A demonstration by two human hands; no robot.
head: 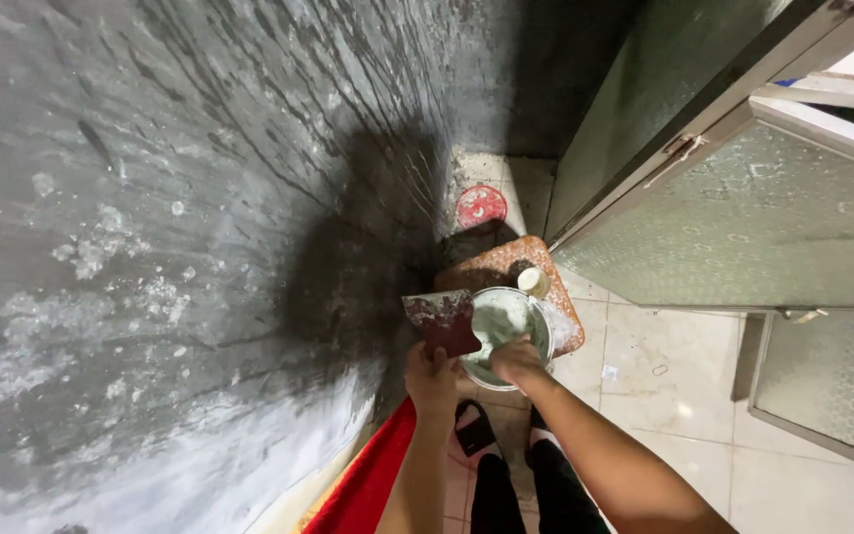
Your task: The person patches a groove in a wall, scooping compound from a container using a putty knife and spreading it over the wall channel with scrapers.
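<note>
Head camera looks steeply down along a dark grey plastered wall to the floor. Just beside the wall's foot, the left hand is closed around the handle of a broad plastering trowel; its fingers are wrapped tight, with the blade rising above the knuckles. The blade is a flat, roughly square sheet, reddish-brown and rusty-looking, smeared with pale grey-green plaster along its upper edge and left corner.

Right of the trowel and touching its blade edge sits a round bucket filled with pale greenish-white plaster paste. The right hand is curled over the bucket's near rim, fingers bent down; whether they grip the rim or something inside the paste cannot be told. A pale cylindrical handle sticks up from the bucket's far side.

Beneath the bucket lies an orange-brown speckled board, splashed with white. Beyond the board, near the wall's corner, is a round red lid. Away from the wall, frosted-glass door panels in pale frames stand open over beige floor tiles. Below the bucket, black sandals show, with a red cloth along the wall's base.
</note>
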